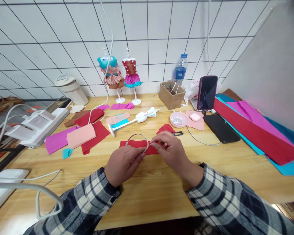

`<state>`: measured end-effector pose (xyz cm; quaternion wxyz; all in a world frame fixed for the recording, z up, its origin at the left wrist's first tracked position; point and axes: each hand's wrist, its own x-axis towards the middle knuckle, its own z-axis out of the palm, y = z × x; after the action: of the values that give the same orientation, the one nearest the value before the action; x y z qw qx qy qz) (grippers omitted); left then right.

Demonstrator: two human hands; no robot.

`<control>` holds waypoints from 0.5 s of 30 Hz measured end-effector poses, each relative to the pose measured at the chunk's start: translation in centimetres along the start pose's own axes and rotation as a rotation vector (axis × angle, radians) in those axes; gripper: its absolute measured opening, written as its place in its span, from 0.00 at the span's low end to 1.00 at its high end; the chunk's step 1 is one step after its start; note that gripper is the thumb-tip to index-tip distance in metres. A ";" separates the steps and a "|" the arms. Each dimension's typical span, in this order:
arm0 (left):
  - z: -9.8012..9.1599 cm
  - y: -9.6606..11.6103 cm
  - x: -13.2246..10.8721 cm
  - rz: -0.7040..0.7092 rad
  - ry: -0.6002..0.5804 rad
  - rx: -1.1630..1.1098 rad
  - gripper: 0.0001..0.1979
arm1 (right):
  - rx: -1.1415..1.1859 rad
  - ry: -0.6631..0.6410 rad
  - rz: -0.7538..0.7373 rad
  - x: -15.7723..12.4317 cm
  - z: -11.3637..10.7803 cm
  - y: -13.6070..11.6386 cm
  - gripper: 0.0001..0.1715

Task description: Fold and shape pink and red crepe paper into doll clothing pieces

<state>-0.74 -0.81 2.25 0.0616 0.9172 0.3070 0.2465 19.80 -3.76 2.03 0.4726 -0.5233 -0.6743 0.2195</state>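
Observation:
My left hand (pixel 126 163) is closed on a thin pale ring (pixel 147 142) that looks like a narrow roll of tape, held upright over a red crepe paper strip (pixel 123 143). To its right, my right hand (pixel 170 148) is pinched, with thumb and forefinger together over the strip's right part. Whatever lies between those fingertips is too small to make out. Just beyond the right hand are a folded red paper piece (pixel 165 128) and a small black-handled tool (pixel 178 133), partly hidden.
Behind the hands lies a white mini dress form (pixel 142 117). Two dressed forms (pixel 112 73) (pixel 132 73) stand by the wall. A bead dish (pixel 178 120), cardboard box (pixel 171 96) and phones (pixel 221 128) sit to the right; paper pieces (pixel 81 135) and a power strip (pixel 42 122) to the left.

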 end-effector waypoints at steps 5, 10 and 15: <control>-1.5 -1.0 0.1 0.022 -0.015 -0.025 0.12 | -0.145 0.054 -0.060 1.0 -2.0 0.6 0.06; -1.9 -1.9 -0.1 -0.024 0.026 0.000 0.10 | -0.205 0.049 -0.005 1.6 -3.0 1.3 0.06; -1.8 -1.9 0.1 -0.236 0.062 -0.099 0.12 | -0.209 0.074 -0.114 1.3 -2.5 1.1 0.05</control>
<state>-2.53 0.73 3.40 0.1260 0.8623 0.4022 0.2807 22.51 -2.72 2.87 0.4518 -0.5382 -0.7042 0.1017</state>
